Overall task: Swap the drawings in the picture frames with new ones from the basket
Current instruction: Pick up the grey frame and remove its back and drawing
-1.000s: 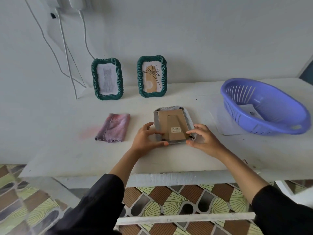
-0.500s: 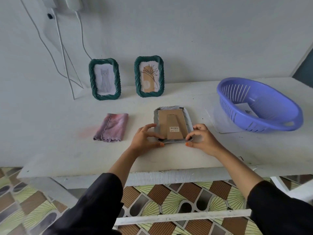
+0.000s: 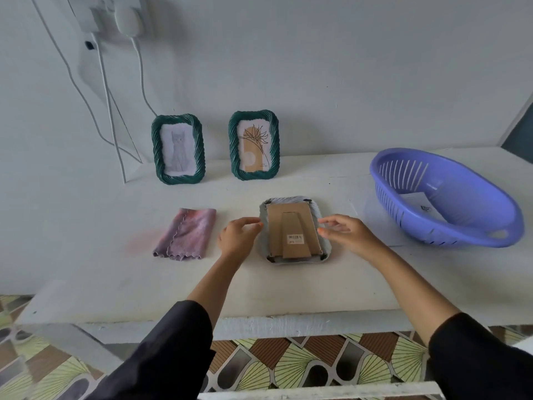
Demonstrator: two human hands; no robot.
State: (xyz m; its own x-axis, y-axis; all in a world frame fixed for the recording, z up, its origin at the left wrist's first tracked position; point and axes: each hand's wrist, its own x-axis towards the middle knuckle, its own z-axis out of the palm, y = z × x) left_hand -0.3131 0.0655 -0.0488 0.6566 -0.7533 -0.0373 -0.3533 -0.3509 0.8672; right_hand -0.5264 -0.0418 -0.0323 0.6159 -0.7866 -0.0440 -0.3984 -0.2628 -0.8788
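Note:
A grey picture frame (image 3: pixel 294 232) lies face down on the white table (image 3: pixel 288 287), its brown cardboard back and stand facing up. My left hand (image 3: pixel 238 237) is at the frame's left edge and my right hand (image 3: pixel 343 233) at its right edge, fingers relaxed and pointing at the frame's sides, holding nothing. Two green frames stand against the wall: one with a cat drawing (image 3: pixel 178 150), one with a flower drawing (image 3: pixel 254 145). A purple basket (image 3: pixel 445 197) at the right holds a paper drawing (image 3: pixel 419 207).
A folded pink cloth (image 3: pixel 187 233) lies left of the grey frame. White cables (image 3: pixel 109 90) hang from a wall socket behind the cat frame. A sheet of paper (image 3: pixel 372 223) lies flat beside the basket. The table's front edge runs just below my forearms.
Both hands have left the frame's near corners and moved up along its sides, fingers now loose. The frame still lies face down in the same place.

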